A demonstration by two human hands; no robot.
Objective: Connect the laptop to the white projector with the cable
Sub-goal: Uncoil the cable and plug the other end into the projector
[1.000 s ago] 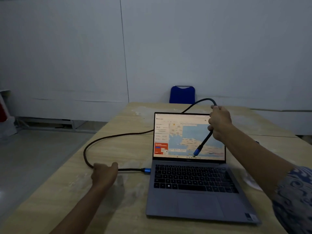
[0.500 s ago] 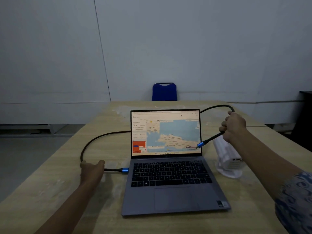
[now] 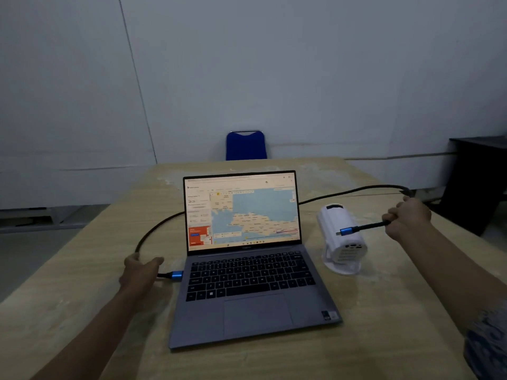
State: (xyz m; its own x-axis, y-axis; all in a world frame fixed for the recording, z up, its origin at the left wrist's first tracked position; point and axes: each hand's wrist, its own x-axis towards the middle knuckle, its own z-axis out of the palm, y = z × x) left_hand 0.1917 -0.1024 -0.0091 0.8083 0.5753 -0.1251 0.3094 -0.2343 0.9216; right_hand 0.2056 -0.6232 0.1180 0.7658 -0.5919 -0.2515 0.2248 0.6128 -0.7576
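Observation:
A grey laptop [image 3: 255, 294] stands open on the wooden table [image 3: 82, 311], its screen showing a map. The white projector [image 3: 343, 237] stands to its right, ports facing me. A black cable [image 3: 153, 231] loops behind the screen. Its one blue plug [image 3: 177, 276] sits at the laptop's left side, and my left hand [image 3: 141, 271] grips the cable just behind it. My right hand [image 3: 408, 216] holds the cable's other end above the projector, with the free blue plug [image 3: 346, 230] pointing left over the projector's body.
A blue chair [image 3: 246, 146] stands behind the table's far edge. A dark cabinet [image 3: 477, 182] is at the right by the wall. The white wall fills the background.
My right hand has carried the free plug rightward, from in front of the screen to over the projector. The view has swung right, bringing the projector fully into sight. My left hand stays on the cable.

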